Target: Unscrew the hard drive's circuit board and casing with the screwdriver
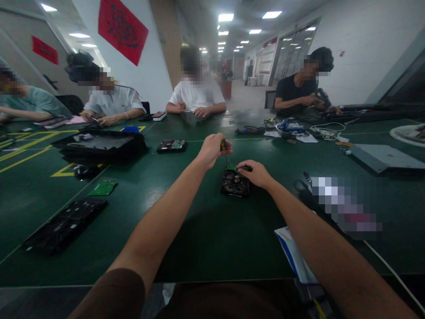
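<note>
A hard drive lies on the green table in front of me, its dark underside up. At its far end sits a green circuit board. My left hand is closed round the yellow-and-black handle of a screwdriver, whose thin shaft points down to the board's far edge. From the right, my right hand pinches the near right side of the board with thumb and fingers. How far the board is lifted off the drive, I cannot tell.
Left lie a loose green board, a long black drive part and stacked black trays. Another drive is farther off. Right are a metal box, cables and a blue-white packet. Several people sit opposite.
</note>
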The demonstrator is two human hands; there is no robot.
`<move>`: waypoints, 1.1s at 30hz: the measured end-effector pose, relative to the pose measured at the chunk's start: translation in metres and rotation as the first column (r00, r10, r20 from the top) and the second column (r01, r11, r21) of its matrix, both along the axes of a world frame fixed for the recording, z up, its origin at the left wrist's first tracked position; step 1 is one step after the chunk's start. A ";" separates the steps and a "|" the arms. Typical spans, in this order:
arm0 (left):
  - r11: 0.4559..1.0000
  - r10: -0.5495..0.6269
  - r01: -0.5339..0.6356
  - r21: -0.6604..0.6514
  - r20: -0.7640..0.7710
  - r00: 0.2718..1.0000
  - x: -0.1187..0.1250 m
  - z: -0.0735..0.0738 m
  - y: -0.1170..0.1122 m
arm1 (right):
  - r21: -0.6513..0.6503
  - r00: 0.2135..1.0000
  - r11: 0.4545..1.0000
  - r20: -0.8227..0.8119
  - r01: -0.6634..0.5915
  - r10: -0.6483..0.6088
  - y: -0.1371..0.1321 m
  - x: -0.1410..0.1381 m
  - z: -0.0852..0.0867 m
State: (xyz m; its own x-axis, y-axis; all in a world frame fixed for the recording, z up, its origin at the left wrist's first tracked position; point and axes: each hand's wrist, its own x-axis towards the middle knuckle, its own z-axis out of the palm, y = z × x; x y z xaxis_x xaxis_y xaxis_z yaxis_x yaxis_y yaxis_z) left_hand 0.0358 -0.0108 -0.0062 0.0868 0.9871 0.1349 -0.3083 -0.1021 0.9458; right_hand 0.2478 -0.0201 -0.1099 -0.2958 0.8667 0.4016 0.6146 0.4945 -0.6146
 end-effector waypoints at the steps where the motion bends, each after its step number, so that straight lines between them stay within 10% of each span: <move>1: 1.000 0.016 -0.016 0.015 -0.002 1.000 0.000 -0.001 0.001 | -0.001 1.000 1.000 0.000 0.001 -0.001 0.000 0.000 0.000; 21: 0.994 0.107 -0.109 -0.029 -0.078 0.991 -0.003 0.003 0.000 | -0.012 1.000 1.000 -0.001 -0.006 0.006 0.002 0.001 -0.003; 33: 0.997 -0.026 0.029 -0.068 0.043 0.999 -0.001 0.002 -0.002 | -0.021 1.000 1.000 0.004 0.013 -0.013 0.000 0.000 -0.001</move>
